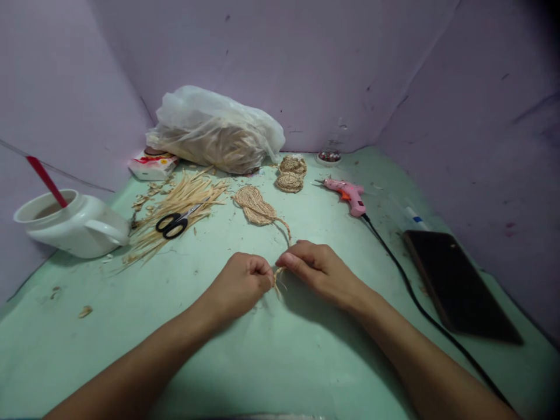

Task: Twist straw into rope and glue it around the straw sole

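With the left hand [242,283] and right hand [321,268] at the clock's centre, the green bench [328,361] carries a stuffed plastic bag [219,128] at 11 o'clock, a dark slab [459,286] (a tablet, perhaps) at 3, a white pitcher [94,227] near 9:30 and dry strips [196,189] at 10, with scissors [180,220] on top. Between 1 and 2 lies a pink glue gun [352,189], whose black cable [405,283] runs down towards 4 and could catch the right arm. A coiled mat [254,205], just short of 12, feeds the braided cord [284,224] to the hands: light, dry, probably supple yet springy, best gripped at its last tight plait. Right fingers pinch it there; left fingers pinch its loose ends [279,286], thin and likely to fray or snap
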A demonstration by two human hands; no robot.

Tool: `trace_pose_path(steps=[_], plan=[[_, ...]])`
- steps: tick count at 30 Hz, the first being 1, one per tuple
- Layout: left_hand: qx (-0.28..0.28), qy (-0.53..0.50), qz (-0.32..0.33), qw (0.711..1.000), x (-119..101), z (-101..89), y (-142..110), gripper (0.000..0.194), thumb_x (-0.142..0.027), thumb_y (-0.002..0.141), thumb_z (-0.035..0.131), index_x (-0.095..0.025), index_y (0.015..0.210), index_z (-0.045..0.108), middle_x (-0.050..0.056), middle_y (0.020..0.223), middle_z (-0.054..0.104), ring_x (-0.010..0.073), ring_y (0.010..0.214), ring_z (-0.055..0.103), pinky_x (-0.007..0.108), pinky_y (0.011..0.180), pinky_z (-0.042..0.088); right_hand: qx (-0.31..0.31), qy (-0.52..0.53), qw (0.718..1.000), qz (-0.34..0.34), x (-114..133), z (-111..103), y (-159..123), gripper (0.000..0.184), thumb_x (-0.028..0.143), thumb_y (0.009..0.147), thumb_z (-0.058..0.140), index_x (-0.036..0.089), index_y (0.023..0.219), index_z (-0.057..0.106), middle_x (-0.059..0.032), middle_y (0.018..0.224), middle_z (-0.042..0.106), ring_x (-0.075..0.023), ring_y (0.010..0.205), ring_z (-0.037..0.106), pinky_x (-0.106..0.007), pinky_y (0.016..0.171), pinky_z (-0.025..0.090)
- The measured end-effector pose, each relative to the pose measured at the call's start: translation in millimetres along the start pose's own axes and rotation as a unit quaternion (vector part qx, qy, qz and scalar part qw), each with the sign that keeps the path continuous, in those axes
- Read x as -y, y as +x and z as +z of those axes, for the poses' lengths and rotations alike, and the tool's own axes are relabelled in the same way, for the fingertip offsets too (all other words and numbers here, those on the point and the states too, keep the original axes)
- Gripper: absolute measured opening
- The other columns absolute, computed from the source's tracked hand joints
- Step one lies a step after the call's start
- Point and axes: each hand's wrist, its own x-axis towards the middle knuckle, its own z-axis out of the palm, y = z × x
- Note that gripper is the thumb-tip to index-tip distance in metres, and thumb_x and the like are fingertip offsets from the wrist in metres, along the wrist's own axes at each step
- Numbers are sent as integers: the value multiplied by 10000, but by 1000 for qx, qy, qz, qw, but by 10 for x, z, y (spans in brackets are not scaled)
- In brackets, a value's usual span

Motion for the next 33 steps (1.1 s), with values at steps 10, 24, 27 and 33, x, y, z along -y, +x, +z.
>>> trace_pose_path(steps=[10, 24, 27, 33], plan=[[117, -36, -71, 990, -49, -114, -85, 85, -234, 540, 525, -157, 515, 498, -79, 373, 335, 46, 373, 228, 218, 403, 136, 48, -115, 984, -129, -253, 4, 59, 158, 235, 886, 430, 178, 822, 563, -37, 908, 609, -220, 1040, 400, -457, 959, 194], [159, -2, -16, 987, 57, -1, -128, 103, -200, 562, 481, -167, 467, 457, -69, 386, 317, 48, 372, 223, 216, 389, 151, -53, -126, 977, -161, -276, 177, 130, 305, 365, 850, 486, 195, 672, 666, -5, 620, 550, -169, 749, 399, -394, 843, 241], [151, 4, -22, 988, 20, -18, -129, 109, -217, 552, 485, -170, 459, 455, -70, 375, 316, 48, 365, 223, 220, 389, 147, -62, -144, 974, -162, -289, 186, 142, 284, 350, 842, 500, 200, 666, 665, -2, 615, 549, -171, 755, 404, -394, 852, 238], [62, -15, -70, 996, 3, -65, -37, 76, -218, 511, 516, -147, 488, 525, -69, 357, 344, 48, 360, 231, 221, 400, 144, -137, -180, 967, -116, -273, 94, 99, 177, 298, 828, 538, 219, 799, 693, -42, 828, 633, -195, 802, 449, -386, 784, 296]])
